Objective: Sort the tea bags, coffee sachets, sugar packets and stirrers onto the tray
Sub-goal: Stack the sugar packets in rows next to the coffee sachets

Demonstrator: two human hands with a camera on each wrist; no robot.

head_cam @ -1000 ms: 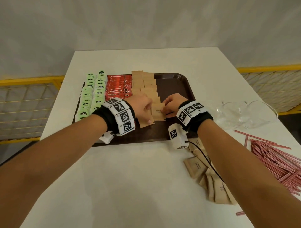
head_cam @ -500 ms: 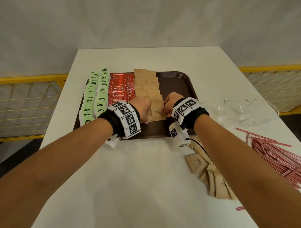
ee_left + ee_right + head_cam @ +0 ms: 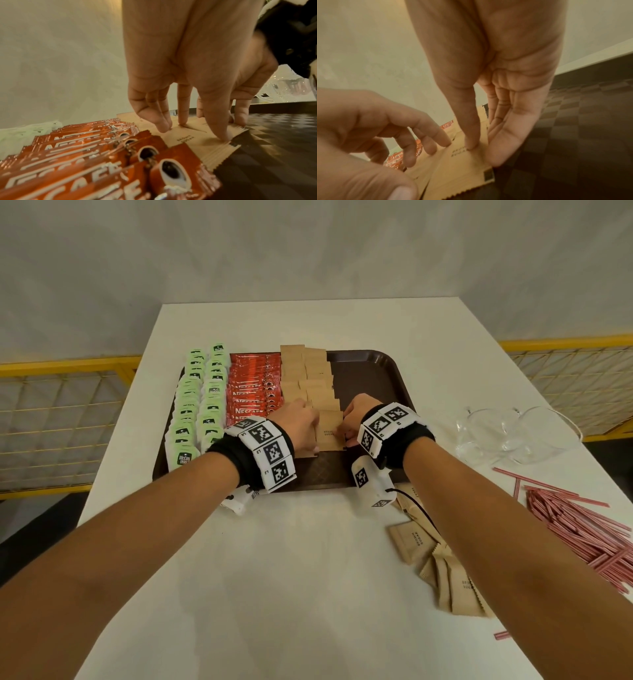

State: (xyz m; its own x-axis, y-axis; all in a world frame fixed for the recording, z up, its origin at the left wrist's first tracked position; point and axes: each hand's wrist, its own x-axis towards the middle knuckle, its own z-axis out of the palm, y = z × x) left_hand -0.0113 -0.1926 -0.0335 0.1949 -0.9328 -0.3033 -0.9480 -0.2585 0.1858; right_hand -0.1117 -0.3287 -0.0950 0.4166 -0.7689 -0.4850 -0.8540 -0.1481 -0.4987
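Pressing spread fingertips of left hand (image 3: pixel 298 424) and right hand (image 3: pixel 356 419) on the centre-frame sugar packet (image 3: pixel 329 433), we should square it gently.

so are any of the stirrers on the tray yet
No, in the head view the red stirrers all lie on the white table to the right, off the brown tray.

Even, soft overhead light; wrist views warm-tinted, blurred at bulging edges, faint shadows.
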